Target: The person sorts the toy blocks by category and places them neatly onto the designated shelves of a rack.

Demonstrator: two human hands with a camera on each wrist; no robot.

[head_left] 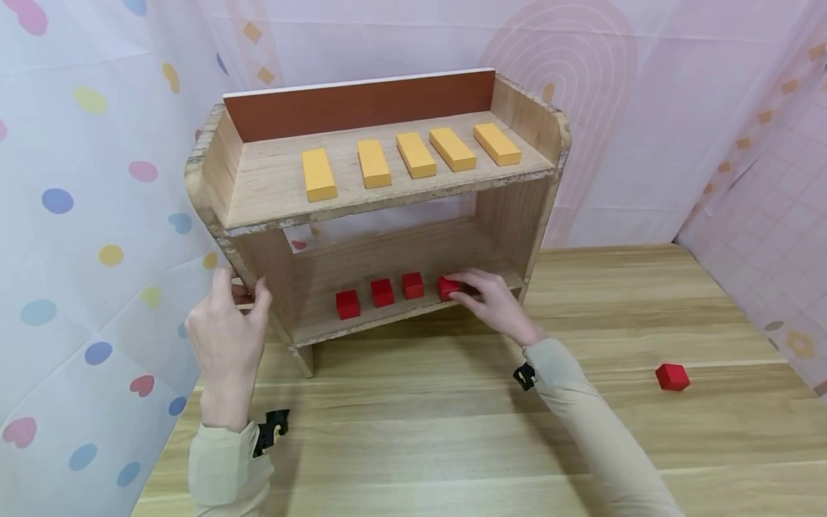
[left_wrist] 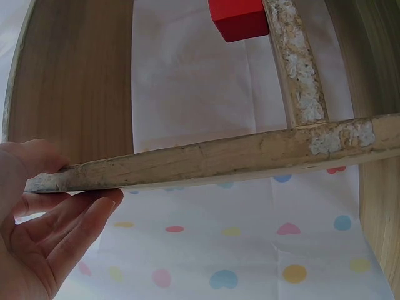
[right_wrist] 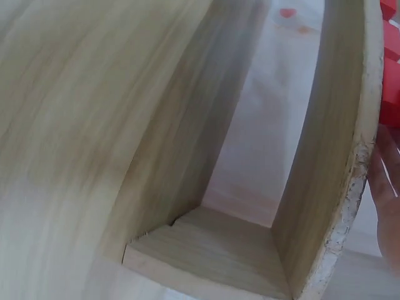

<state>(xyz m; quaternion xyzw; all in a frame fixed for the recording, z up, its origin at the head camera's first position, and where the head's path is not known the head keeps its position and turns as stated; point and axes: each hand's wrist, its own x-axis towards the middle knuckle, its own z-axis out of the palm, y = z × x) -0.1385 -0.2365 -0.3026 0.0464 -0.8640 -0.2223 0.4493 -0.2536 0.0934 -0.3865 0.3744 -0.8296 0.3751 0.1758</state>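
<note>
A small wooden shelf [head_left: 388, 248] with two levels stands on the table. My left hand [head_left: 227, 334] grips the front edge of its left side panel [left_wrist: 187, 159], thumb on one face and fingers on the other. At the right end of the lower level, my right hand [head_left: 487, 298] pinches a red cube [head_left: 447, 289] between thumb and fingers. To its left, three more red cubes [head_left: 382, 292] sit in a row along the lower level's front edge. In the right wrist view, my right hand [right_wrist: 389, 181] shows only at the right border, close to the red blocks [right_wrist: 390, 94].
Several yellow rectangular blocks [head_left: 416, 154] lie in a row on the upper level, before a reddish-brown back board [head_left: 362, 108]. A lone red cube [head_left: 673, 377] rests on the wooden table [head_left: 413, 431] at the right. Patterned cloth [head_left: 97, 215] hangs behind and at both sides.
</note>
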